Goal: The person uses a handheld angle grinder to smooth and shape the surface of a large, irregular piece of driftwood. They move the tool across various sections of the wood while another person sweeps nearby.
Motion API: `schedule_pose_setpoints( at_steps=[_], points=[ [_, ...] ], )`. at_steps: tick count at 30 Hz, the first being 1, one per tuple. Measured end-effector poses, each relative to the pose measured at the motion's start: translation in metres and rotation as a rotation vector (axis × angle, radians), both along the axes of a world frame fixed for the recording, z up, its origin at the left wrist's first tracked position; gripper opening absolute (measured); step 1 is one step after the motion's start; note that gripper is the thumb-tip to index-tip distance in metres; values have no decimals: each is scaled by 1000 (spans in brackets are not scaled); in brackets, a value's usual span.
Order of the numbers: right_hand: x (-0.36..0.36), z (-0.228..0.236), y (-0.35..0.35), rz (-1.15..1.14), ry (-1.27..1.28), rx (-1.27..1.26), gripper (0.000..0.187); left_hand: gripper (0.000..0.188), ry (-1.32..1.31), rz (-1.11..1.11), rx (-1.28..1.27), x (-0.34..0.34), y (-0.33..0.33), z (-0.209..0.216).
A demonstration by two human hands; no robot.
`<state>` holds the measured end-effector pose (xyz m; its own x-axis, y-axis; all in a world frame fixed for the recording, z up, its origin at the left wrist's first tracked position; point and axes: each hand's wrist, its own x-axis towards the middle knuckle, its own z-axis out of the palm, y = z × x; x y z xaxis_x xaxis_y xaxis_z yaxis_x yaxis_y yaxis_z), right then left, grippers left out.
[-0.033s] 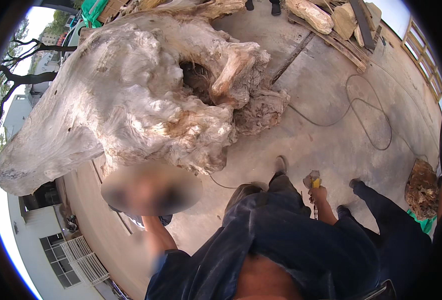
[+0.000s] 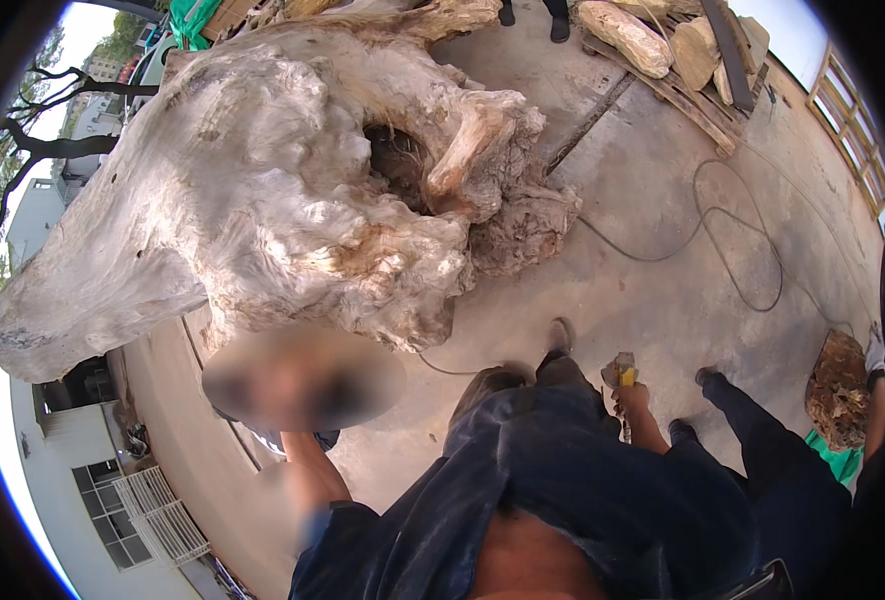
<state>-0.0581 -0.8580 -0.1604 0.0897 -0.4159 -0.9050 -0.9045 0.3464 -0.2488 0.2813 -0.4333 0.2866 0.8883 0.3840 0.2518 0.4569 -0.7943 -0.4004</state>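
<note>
The concrete ground [image 2: 663,295] is being bordered at the lower left by a pale building [image 2: 53,480]. A huge weathered tree root [image 2: 263,180] is being carried above it, most of the upper left being taken up by its bulk. By its knotted end a deep hollow [image 2: 395,160] is being enclosed like a natural bowl; thin, stringy strands are being held inside, and its depths are being hidden by shadow. At the upper right, a wood pile [image 2: 698,55] is being supported by planks, rounded and split pieces being stacked together. Near the right edge, a rough brown block [image 2: 835,395] is being underlain by a green sheet [image 2: 835,458], and a co-worker's gloved hand [image 2: 875,352] is being seen just beside it. A looped cord [image 2: 648,259] is being spread across the ground. Well apart from the root, a yellow-and-grey hand tool [image 2: 627,378] is being gripped low over the ground by the right hand [image 2: 635,399], its fingers being wrapped around the body. The left hand is being hidden by a blurred patch beyond its forearm [image 2: 313,475], so whether anything is being held there cannot be told.
</note>
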Motion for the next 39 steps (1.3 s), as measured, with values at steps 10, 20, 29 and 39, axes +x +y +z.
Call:
schedule_pose_setpoints(
  at_steps=[10,20,29,39],
  points=[
    [-8,-22,2,624,48,-323,36,59,-337,17,-1421,11,117,-81],
    [61,37,-28,383,-64,-161,21,65,-502,-228,-1601,19,150,-121],
    [79,37,-21,455,-47,-198,29,44,-568,-256,-1476,15,140,-119],
    [91,15,-23,730,83,-259,51,42,-604,-207,-1451,14,116,-101]
  ],
)
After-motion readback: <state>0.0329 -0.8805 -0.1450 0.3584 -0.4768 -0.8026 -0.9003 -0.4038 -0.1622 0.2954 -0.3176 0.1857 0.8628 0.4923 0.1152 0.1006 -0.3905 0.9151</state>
